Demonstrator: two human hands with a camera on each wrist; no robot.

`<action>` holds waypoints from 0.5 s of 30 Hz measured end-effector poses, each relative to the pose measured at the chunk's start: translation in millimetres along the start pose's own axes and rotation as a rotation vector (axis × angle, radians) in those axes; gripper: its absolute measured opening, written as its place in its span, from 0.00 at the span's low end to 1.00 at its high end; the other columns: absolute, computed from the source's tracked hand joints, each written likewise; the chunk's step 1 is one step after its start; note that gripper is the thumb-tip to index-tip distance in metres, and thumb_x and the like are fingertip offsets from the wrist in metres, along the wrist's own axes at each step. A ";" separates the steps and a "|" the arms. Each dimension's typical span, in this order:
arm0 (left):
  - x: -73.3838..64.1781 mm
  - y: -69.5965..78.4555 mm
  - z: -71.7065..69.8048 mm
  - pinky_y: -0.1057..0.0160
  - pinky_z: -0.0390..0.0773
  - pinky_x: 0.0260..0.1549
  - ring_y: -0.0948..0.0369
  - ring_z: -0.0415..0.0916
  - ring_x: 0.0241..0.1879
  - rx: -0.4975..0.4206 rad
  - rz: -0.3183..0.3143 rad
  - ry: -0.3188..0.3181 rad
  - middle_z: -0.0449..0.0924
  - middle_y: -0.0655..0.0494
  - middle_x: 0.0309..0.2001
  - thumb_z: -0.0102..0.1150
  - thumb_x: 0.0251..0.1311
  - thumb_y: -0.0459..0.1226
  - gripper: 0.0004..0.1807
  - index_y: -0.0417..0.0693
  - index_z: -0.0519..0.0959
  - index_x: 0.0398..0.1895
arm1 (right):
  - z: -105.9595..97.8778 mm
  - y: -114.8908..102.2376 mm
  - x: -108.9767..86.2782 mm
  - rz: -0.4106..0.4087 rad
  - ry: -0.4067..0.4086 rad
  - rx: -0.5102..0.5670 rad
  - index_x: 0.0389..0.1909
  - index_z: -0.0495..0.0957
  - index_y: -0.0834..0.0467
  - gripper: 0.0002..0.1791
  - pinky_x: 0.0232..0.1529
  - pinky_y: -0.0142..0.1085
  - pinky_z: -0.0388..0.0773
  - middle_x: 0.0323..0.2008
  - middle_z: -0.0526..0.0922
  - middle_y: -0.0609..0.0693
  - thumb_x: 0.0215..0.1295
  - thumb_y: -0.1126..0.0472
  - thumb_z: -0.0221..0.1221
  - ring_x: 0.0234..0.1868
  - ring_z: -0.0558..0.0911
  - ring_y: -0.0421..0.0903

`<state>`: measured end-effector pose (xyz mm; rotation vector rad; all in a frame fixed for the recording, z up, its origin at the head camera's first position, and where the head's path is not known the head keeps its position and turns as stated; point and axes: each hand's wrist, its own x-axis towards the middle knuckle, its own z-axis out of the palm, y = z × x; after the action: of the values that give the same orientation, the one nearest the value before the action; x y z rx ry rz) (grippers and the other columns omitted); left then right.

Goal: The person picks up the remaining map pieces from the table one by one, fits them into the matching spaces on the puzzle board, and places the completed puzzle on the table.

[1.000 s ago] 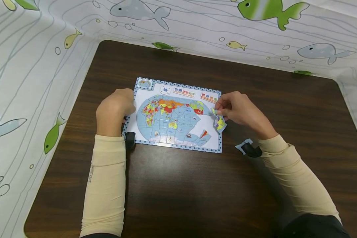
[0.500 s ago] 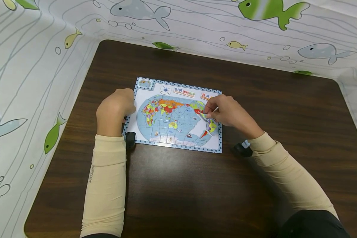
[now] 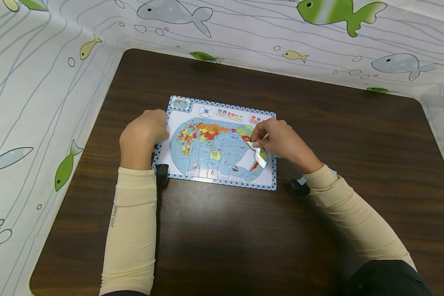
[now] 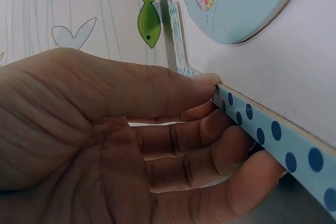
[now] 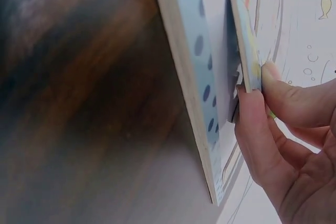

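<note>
A world map jigsaw board [image 3: 268,174] with a dotted blue border lies on the table. My left hand [image 3: 143,133] grips its left edge; in the left wrist view the thumb [image 4: 202,85] is on top and the fingers are curled at the rim. Over the map's right side, my right hand [image 3: 281,139] pinches a puzzle piece [image 3: 261,157] between thumb and fingertips. The right wrist view shows that puzzle piece [image 5: 245,40] tilted, partly raised off the board. White backing shows in the gap to its left. A red-marked piece [image 3: 254,166] sits just below it.
Another light blue piece [image 3: 302,180] lies on the dark wooden table [image 3: 222,238], mostly hidden by the right wrist and its black camera [image 3: 299,188]. A fish-printed white sheet [image 3: 251,41] rises behind and left of the table.
My right hand has moved left from the board's right edge, carrying the puzzle piece over the map's gap; lately it has shifted only slightly, and the piece has tilted. My left hand stays put.
</note>
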<state>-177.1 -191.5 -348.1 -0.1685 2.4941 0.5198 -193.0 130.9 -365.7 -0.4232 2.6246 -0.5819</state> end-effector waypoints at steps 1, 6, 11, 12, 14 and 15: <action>0.0 0.0 0.0 0.60 0.84 0.24 0.49 0.83 0.27 0.000 0.000 -0.001 0.76 0.27 0.53 0.56 0.72 0.30 0.23 0.28 0.69 0.67 | 0.6 -0.2 0.3 0.001 0.003 -0.003 0.41 0.87 0.59 0.02 0.37 0.40 0.76 0.43 0.89 0.56 0.72 0.66 0.69 0.41 0.82 0.53; 0.5 0.6 0.2 0.59 0.84 0.24 0.48 0.83 0.28 0.001 0.000 -0.004 0.77 0.28 0.52 0.55 0.72 0.30 0.23 0.28 0.69 0.66 | 3.4 -0.8 1.2 0.008 0.016 -0.008 0.41 0.87 0.59 0.02 0.38 0.41 0.77 0.44 0.90 0.56 0.70 0.65 0.70 0.42 0.83 0.53; 0.7 -0.1 -0.7 0.59 0.84 0.24 0.48 0.83 0.28 0.005 0.005 -0.011 0.76 0.28 0.53 0.55 0.73 0.30 0.22 0.27 0.69 0.66 | 4.8 0.2 1.5 -0.008 0.048 -0.016 0.39 0.87 0.59 0.02 0.37 0.41 0.76 0.43 0.90 0.56 0.69 0.65 0.71 0.41 0.82 0.53; 0.7 -0.1 -0.9 0.59 0.84 0.24 0.48 0.83 0.28 0.005 0.006 -0.012 0.76 0.28 0.53 0.54 0.73 0.30 0.22 0.27 0.69 0.66 | 5.1 0.4 1.5 -0.011 0.057 -0.019 0.39 0.87 0.59 0.02 0.37 0.41 0.75 0.43 0.91 0.56 0.69 0.65 0.71 0.41 0.82 0.53; 0.6 -0.1 -1.0 0.59 0.84 0.24 0.48 0.83 0.28 0.006 0.007 -0.012 0.76 0.27 0.53 0.54 0.73 0.30 0.22 0.26 0.69 0.65 | 5.7 0.4 1.0 -0.018 0.073 -0.019 0.38 0.87 0.59 0.03 0.37 0.42 0.75 0.42 0.91 0.56 0.68 0.65 0.72 0.40 0.82 0.53; 0.8 -0.2 -0.9 0.59 0.84 0.24 0.48 0.83 0.28 0.007 0.007 -0.012 0.76 0.27 0.53 0.54 0.73 0.30 0.22 0.26 0.69 0.66 | 5.9 0.1 0.5 -0.020 0.080 -0.017 0.37 0.87 0.59 0.03 0.37 0.41 0.74 0.42 0.91 0.56 0.68 0.65 0.72 0.40 0.82 0.52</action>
<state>-178.1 -192.1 -348.0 -0.1531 2.4856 0.5138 -190.8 128.9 -370.8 -0.4407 2.7058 -0.5951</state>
